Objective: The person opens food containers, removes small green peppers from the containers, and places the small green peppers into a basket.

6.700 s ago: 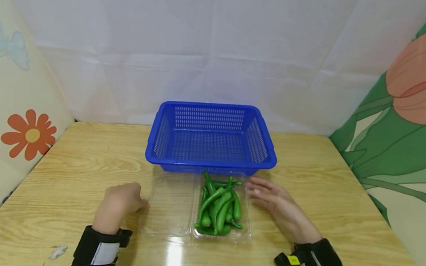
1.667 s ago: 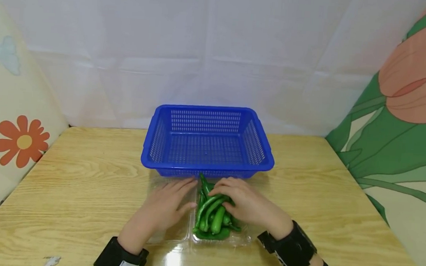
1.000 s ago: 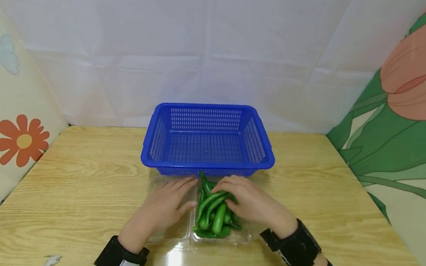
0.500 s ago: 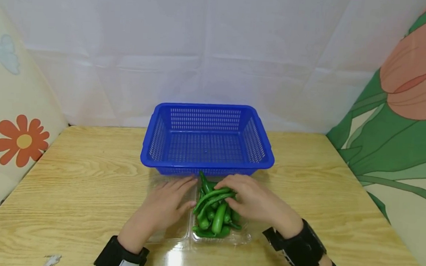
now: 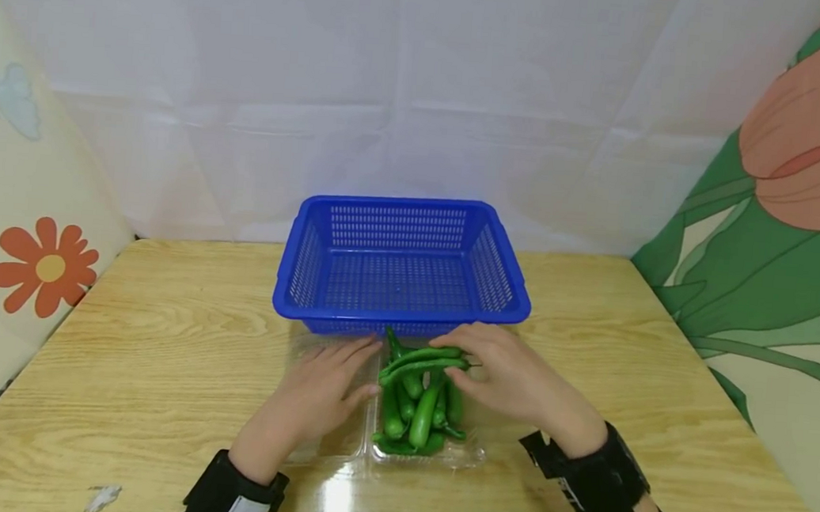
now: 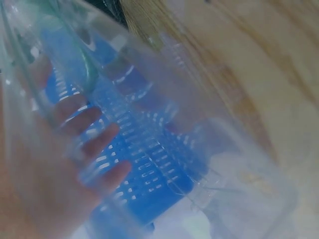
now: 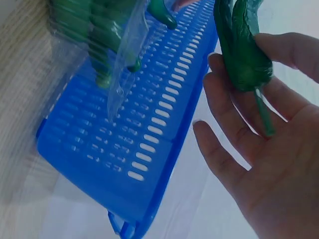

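My right hand [image 5: 509,374] pinches green peppers [image 5: 420,361] by their stem end between thumb and fingers. They are held over the right half of a clear plastic clamshell box [image 5: 467,454]. In the right wrist view the stem of a held pepper [image 7: 246,55] points toward the palm. Several more green peppers [image 5: 422,419] lie piled in that half of the box. My left hand [image 5: 318,392] lies over the opened lid [image 5: 347,442] on the left, fingers spread and fairly straight, fingertips near the hinge. Clear plastic lies before my left fingers [image 6: 102,142] in the left wrist view.
A blue slotted plastic basket [image 5: 398,319] stands just behind the box, with nothing in it. The wooden table [image 5: 183,335] extends to both sides. A white sheet [image 5: 391,112] hangs behind, and painted panels [image 5: 791,314] flank the table.
My right hand came from beside the box to the pile, took hold of peppers and has drawn them up toward the basket. My left hand moved onto the lid earlier and has stayed there.
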